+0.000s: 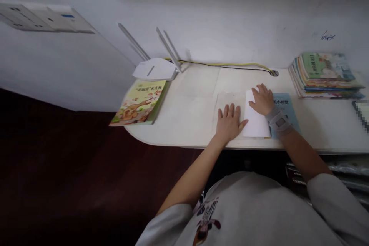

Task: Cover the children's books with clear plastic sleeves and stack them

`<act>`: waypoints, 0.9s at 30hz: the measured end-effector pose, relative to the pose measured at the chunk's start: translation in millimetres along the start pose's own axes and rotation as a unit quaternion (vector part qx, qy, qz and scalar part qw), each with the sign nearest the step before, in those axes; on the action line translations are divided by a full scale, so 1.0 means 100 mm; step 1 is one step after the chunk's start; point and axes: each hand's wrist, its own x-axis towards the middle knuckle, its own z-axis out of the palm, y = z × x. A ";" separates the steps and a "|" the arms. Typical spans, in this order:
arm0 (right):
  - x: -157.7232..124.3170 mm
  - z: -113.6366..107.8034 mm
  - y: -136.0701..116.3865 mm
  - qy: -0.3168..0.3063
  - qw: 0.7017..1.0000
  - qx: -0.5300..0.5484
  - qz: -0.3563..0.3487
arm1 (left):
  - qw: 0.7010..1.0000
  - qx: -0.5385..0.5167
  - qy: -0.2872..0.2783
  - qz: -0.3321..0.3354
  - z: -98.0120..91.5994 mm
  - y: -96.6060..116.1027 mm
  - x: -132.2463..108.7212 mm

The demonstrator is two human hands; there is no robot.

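Observation:
My left hand (230,123) lies flat with its fingers spread, on a pale sheet (223,102) at the desk's front. Its thumb reaches toward a folded white paper (256,125). On the upper part of that white paper rests my right hand (263,99), fingers apart and slightly bent, with a grey band around the wrist. A blue-covered booklet (284,103) lies partly under the white paper and my right wrist, so much of its cover is hidden.
A white router (155,69) with upright antennas stands at the back left, before a green-yellow book (138,103) overhanging the desk's (178,123) left edge. Cables run to a hole (275,73). A stack of books (325,75) sits at the right, near a dark-edged object (361,113).

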 end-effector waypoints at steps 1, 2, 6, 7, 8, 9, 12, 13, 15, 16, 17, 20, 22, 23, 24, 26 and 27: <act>-0.02 0.02 -0.01 0.005 1.000 -0.001 0.003 | 1.000 -0.001 -0.001 -0.001 0.00 0.00 0.00; -0.03 0.03 -0.02 0.009 1.000 -0.002 0.004 | 1.000 -0.001 -0.003 -0.002 0.00 0.00 0.00; -0.04 0.07 -0.09 0.019 1.000 0.002 -0.007 | 1.000 -0.004 -0.008 -0.006 0.00 0.01 0.00; -0.03 0.07 -0.11 0.020 1.000 0.002 -0.008 | 1.000 -0.005 -0.009 -0.006 -0.01 0.01 0.00; -0.03 0.07 -0.12 0.020 1.000 0.002 -0.009 | 1.000 -0.007 -0.010 -0.006 -0.01 0.01 0.00; -0.03 0.07 -0.13 0.020 1.000 0.001 -0.009 | 1.000 -0.009 -0.011 -0.006 -0.02 0.01 0.00; -0.03 0.07 -0.14 0.016 1.000 -0.005 -0.009 | 1.000 -0.016 -0.015 -0.006 -0.03 0.01 0.00; -0.03 0.08 -0.14 0.013 1.000 -0.007 -0.012 | 1.000 -0.017 -0.016 -0.007 -0.02 0.01 0.00; -0.04 0.08 -0.13 0.007 1.000 -0.009 -0.018 | 1.000 -0.018 -0.018 -0.008 -0.02 0.01 0.00; -0.03 0.09 -0.12 0.005 1.000 -0.011 -0.021 | 1.000 -0.017 -0.018 -0.008 -0.02 0.01 0.00; -0.03 0.09 -0.12 0.004 1.000 -0.012 -0.023 | 1.000 -0.017 -0.018 -0.008 -0.02 0.01 0.00; -0.03 0.08 -0.11 -0.005 1.000 -0.019 -0.025 | 1.000 -0.013 -0.018 -0.006 -0.02 0.01 0.00; -0.03 0.07 -0.10 -0.014 0.999 -0.026 -0.026 | 1.000 -0.012 -0.020 -0.004 -0.03 0.01 -0.01; -0.03 0.06 -0.10 -0.019 0.999 -0.029 -0.028 | 1.000 -0.013 -0.020 -0.004 -0.03 0.01 -0.01; -0.03 0.06 -0.09 -0.024 0.999 -0.032 -0.031 | 1.000 -0.014 -0.021 -0.004 -0.03 0.02 -0.01; -0.02 0.05 -0.08 -0.030 0.998 -0.035 -0.036 | 1.000 -0.016 -0.022 -0.006 -0.04 0.02 0.00; -0.02 0.05 -0.06 -0.033 0.998 -0.036 -0.039 | 1.000 -0.018 -0.022 -0.007 -0.04 0.02 0.00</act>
